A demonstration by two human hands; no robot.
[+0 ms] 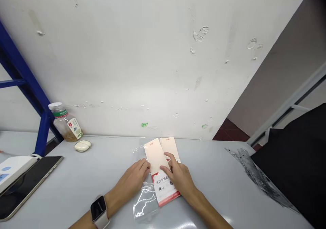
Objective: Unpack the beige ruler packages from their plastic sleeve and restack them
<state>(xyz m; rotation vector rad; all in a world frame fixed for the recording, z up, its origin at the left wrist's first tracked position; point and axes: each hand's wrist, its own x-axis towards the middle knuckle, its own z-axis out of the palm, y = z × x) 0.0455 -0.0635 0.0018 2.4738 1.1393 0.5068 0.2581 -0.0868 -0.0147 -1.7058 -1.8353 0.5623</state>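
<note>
A printed card (154, 156), pale peach on top with red and white print below, lies on the table at a slight tilt, partly over similar cards (171, 147). Clear plastic packaging (145, 201) extends beneath it and to its left. My left hand (136, 175) rests at the card's left edge, its fingers curled in on the plastic. My right hand (181, 176) lies over the card's right side, thumb and index finger on its face, the other fingers bent; it covers part of the print. Whether the card sits inside the plastic is unclear.
On the grey table (214, 188) at left are a phone (28, 188), a white box (15, 169), a small cream case (83, 145) and a clear bottle (66, 123). A white wall (152, 69) stands behind. Black material (292, 161) hangs over the right edge.
</note>
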